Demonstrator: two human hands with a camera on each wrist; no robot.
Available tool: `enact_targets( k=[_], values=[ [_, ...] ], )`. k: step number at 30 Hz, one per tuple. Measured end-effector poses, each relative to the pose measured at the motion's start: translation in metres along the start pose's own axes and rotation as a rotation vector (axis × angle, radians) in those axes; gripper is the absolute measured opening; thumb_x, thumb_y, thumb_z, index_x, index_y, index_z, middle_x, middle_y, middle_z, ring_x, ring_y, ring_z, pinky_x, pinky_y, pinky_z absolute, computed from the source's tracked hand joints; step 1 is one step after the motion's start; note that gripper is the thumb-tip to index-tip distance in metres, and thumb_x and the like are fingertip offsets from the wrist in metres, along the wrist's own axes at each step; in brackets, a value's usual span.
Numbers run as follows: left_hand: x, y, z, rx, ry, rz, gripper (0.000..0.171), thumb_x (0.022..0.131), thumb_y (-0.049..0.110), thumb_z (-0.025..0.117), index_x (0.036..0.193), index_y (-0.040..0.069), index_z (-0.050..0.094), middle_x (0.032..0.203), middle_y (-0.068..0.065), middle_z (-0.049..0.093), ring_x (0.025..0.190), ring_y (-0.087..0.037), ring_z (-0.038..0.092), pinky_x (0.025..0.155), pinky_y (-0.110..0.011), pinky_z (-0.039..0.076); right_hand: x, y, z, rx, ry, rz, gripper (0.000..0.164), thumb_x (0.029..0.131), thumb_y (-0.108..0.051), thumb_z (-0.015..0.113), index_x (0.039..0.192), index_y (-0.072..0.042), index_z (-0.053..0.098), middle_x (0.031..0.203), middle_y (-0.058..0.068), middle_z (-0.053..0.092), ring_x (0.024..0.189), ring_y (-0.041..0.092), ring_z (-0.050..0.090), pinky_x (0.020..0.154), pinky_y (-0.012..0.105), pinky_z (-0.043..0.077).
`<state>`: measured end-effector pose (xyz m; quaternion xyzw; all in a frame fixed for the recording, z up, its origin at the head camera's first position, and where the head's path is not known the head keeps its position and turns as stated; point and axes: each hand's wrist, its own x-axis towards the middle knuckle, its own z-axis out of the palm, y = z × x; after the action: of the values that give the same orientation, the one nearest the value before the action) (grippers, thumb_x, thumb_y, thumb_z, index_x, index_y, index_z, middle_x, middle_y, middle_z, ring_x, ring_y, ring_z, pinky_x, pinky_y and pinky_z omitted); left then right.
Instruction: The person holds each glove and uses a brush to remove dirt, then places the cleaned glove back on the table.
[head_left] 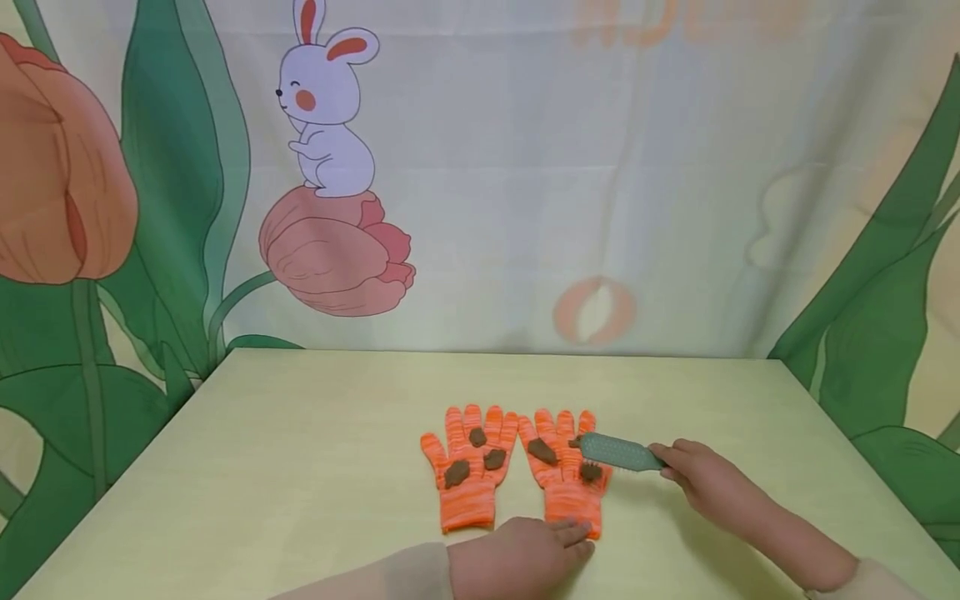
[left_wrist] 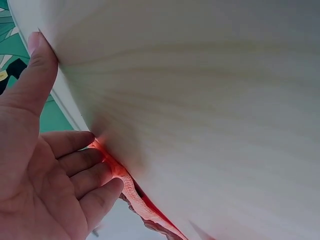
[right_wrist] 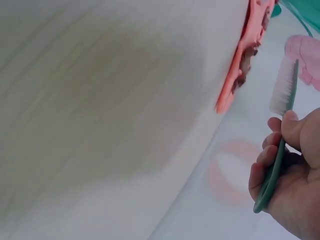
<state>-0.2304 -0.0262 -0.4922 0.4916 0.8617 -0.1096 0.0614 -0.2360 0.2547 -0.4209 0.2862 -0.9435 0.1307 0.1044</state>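
An orange knit glove [head_left: 564, 485] lay flat on the pale yellow-green table [head_left: 300, 467], fingers pointing away from the person, with dark brown patches [head_left: 542, 452] on it. At its near end the left hand [head_left: 521, 552] touched the cuff [head_left: 573, 504] with fingertips held close together and stretched out; the left wrist view showed the thumb spread wide of them, and nothing gripped in the palm. To the right of the glove, the right hand [head_left: 701, 477] held a green brush [head_left: 621, 452] by its handle, fingers curled round and thumb pressed along it. From the head view, the brush's tip overlapped the glove's right edge; the right wrist view showed its white bristles [right_wrist: 283, 90] facing the glove, with a gap between.

Just left of that glove lay a matching glove [head_left: 477, 493], also flat, its three brown patches spread over the palm and finger bases. The nearest fingers of the two almost met; whether they touched could not be told.

A light left sleeve [head_left: 416, 571] showed nearer the person than the glove, and a light right sleeve [head_left: 862, 581] well to its right. Beyond the glove hung a printed backdrop [head_left: 487, 167], with a white rabbit [head_left: 341, 158] on a pink tulip [head_left: 330, 250] far to its left.
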Motion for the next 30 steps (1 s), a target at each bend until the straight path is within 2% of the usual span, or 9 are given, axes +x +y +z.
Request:
enact_targets(
  k=[2, 3, 6, 8, 12, 19, 23, 28, 30],
  values=[
    [-0.02, 0.01, -0.032, 0.012, 0.01, -0.001, 0.064, 0.102, 0.058, 0.051, 0.156, 0.026, 0.044, 0.163, 0.008, 0.041, 0.15, -0.004, 0.04, 0.11, -0.017, 0.045, 0.001, -0.001, 0.003, 0.008, -0.036, -0.016, 0.028, 0.092, -0.006, 0.069, 0.118, 0.006, 0.07, 0.084, -0.003, 0.059, 0.074, 0.003, 0.043, 0.065, 0.021, 0.042],
    [-0.025, 0.013, -0.04, 0.012, 0.006, -0.008, 0.061, 0.103, 0.056, 0.051, 0.156, 0.026, 0.044, 0.162, 0.009, 0.042, 0.15, -0.003, 0.041, 0.111, -0.017, 0.044, 0.001, -0.001, 0.004, 0.01, -0.058, -0.018, 0.028, 0.092, -0.006, 0.07, 0.118, 0.006, 0.07, 0.084, -0.003, 0.059, 0.073, 0.002, 0.042, 0.065, 0.021, 0.042],
    [-0.029, 0.012, -0.046, -0.101, -0.003, 0.016, 0.068, 0.102, 0.063, 0.045, 0.157, 0.023, 0.043, 0.164, 0.008, 0.04, 0.151, -0.005, 0.039, 0.114, -0.02, 0.043, 0.0, 0.002, 0.009, 0.0, -0.117, -0.004, 0.029, 0.092, -0.006, 0.07, 0.118, 0.006, 0.07, 0.082, -0.003, 0.058, 0.071, 0.001, 0.04, 0.064, 0.021, 0.041],
    [-0.025, 0.01, -0.042, -0.162, -0.018, 0.029, 0.073, 0.101, 0.067, 0.042, 0.158, 0.022, 0.04, 0.165, 0.007, 0.037, 0.153, -0.006, 0.036, 0.115, -0.022, 0.043, -0.001, 0.005, 0.01, -0.014, -0.143, 0.029, 0.029, 0.093, -0.006, 0.07, 0.12, 0.005, 0.071, 0.082, -0.003, 0.058, 0.072, 0.002, 0.04, 0.065, 0.021, 0.042],
    [-0.027, 0.012, -0.05, -0.151, -0.025, 0.023, 0.077, 0.099, 0.068, 0.046, 0.157, 0.018, 0.043, 0.165, 0.004, 0.038, 0.153, -0.009, 0.038, 0.112, -0.022, 0.046, -0.001, 0.01, 0.01, -0.038, -0.139, 0.073, 0.029, 0.092, -0.005, 0.071, 0.119, 0.005, 0.071, 0.081, -0.003, 0.059, 0.072, 0.003, 0.044, 0.066, 0.022, 0.045],
    [-0.042, 0.019, -0.072, -0.105, -0.027, 0.008, 0.072, 0.101, 0.064, 0.049, 0.156, 0.018, 0.045, 0.164, 0.004, 0.04, 0.149, -0.008, 0.043, 0.108, -0.018, 0.048, 0.0, 0.015, 0.006, -0.105, -0.1, 0.061, 0.028, 0.09, -0.005, 0.073, 0.116, 0.005, 0.072, 0.079, -0.001, 0.058, 0.07, 0.006, 0.047, 0.064, 0.023, 0.046],
    [-0.038, 0.016, -0.062, -0.11, -0.026, 0.013, 0.073, 0.101, 0.064, 0.048, 0.157, 0.018, 0.044, 0.165, 0.003, 0.039, 0.15, -0.008, 0.042, 0.109, -0.019, 0.047, 0.001, 0.018, 0.005, -0.177, -0.04, 0.091, 0.027, 0.089, -0.005, 0.073, 0.114, 0.005, 0.072, 0.078, 0.002, 0.059, 0.068, 0.011, 0.052, 0.062, 0.027, 0.048],
    [-0.016, 0.002, -0.018, -0.169, -0.026, 0.024, 0.079, 0.098, 0.072, 0.039, 0.16, 0.023, 0.037, 0.167, 0.007, 0.031, 0.155, -0.006, 0.032, 0.115, -0.022, 0.043, 0.004, 0.018, 0.005, -0.192, 0.028, 0.119, 0.028, 0.09, -0.004, 0.072, 0.115, 0.009, 0.071, 0.078, 0.004, 0.059, 0.068, 0.011, 0.046, 0.06, 0.027, 0.044],
    [-0.011, -0.002, -0.006, -0.179, -0.025, 0.03, 0.08, 0.098, 0.075, 0.035, 0.161, 0.025, 0.034, 0.168, 0.01, 0.029, 0.155, -0.005, 0.03, 0.117, -0.021, 0.041, 0.005, 0.018, 0.005, -0.173, 0.035, 0.123, 0.029, 0.091, -0.004, 0.071, 0.116, 0.01, 0.07, 0.078, 0.004, 0.058, 0.068, 0.011, 0.044, 0.06, 0.026, 0.042]
  ],
)
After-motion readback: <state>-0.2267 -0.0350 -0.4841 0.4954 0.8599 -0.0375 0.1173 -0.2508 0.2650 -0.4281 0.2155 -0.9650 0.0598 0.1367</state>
